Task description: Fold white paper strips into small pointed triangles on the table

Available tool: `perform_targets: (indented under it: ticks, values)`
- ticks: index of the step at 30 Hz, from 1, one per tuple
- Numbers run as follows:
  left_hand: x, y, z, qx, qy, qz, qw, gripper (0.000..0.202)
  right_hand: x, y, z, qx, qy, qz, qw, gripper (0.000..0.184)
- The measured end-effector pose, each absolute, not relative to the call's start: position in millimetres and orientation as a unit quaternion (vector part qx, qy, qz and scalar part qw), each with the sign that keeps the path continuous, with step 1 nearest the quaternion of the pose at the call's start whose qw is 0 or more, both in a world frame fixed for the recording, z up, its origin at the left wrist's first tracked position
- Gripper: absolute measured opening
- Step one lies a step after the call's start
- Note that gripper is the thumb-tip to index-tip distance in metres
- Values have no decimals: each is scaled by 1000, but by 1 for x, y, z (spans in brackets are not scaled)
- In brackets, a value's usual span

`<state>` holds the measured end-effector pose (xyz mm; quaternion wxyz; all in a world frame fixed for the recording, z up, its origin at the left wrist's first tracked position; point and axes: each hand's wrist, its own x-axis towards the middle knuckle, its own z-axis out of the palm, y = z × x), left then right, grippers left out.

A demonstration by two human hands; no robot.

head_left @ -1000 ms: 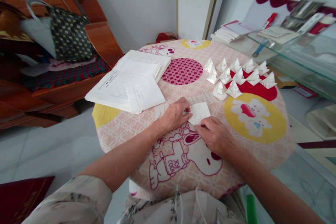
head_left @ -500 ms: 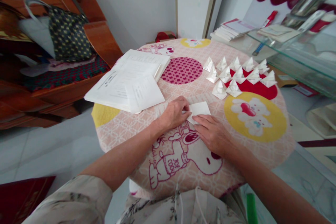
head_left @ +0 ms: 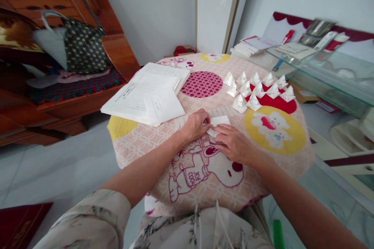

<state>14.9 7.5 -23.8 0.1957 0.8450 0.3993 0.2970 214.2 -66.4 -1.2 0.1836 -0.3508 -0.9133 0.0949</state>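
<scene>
A small folded white paper (head_left: pixel 220 120) lies on the round table, on its pink cartoon cloth (head_left: pixel 204 171). My left hand (head_left: pixel 197 125) curls at the paper's left edge, fingertips pressed on it. My right hand (head_left: pixel 232 144) lies flat over the paper's near edge, fingers stretched out and pressing down. Several finished folded paper shapes (head_left: pixel 257 91) stand in a cluster at the far right of the table. A stack of printed white sheets (head_left: pixel 149 93) lies at the far left.
A wooden bench (head_left: pixel 73 89) with a patterned bag (head_left: pixel 83 44) stands to the left. A glass shelf (head_left: pixel 327 70) with booklets and small items sits at the right, close to the table's edge. White tiled floor surrounds the table.
My right hand has slid forward over more of the paper, so less of it shows. The camera has pulled back and tilted slightly; the left hand stays put.
</scene>
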Motion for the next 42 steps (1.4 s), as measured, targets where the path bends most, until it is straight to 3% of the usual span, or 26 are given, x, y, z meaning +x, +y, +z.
perform_targets:
  ticks: [5,11,15,23,27,37,42]
  values:
    - [4,0,-15,872,334,332,129,12,213,-65,4,-347,-921,82,158,4]
    - [-7,-23,-7,955,219,188,65,20,214,-61,5,-339,-929,71,134,6]
    - [-8,-34,-11,959,235,151,39,16,215,-58,3,-335,-929,78,134,4]
    - [-17,-38,-21,939,307,154,18,33,216,-59,6,-340,-932,66,105,6]
    - [-18,-36,-23,932,332,146,-2,31,216,-60,9,-344,-932,66,98,7]
    - [-19,-36,-4,872,482,79,2,26,217,-60,2,-352,-920,97,142,6]
    - [-9,-33,-3,899,385,209,14,24,217,-63,-12,-362,-906,91,201,4]
